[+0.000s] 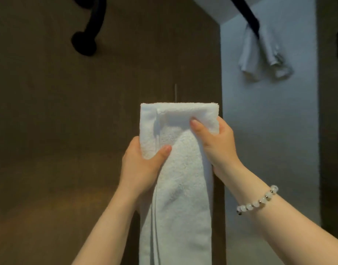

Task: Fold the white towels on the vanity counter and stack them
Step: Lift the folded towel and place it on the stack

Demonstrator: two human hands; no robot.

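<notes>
Towel (183, 178): soft, limp; take hold at folded top.
Left hand (143, 165): grips left edge.
Right hand (216, 142): pinches top fold.

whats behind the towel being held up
Around the towel a brown wall shows, with a pale panel further right. The wall straight behind it is covered, and so are the fingers of the left hand and right hand; only their thumbs show in front.

Dim, warm light leaves the brown wall (59, 131) murky, the pale panel (269, 131) at right reads cool and bluish, the towel (179, 188) is brightest, and the upper edges look soft and wide-angle bent.
</notes>
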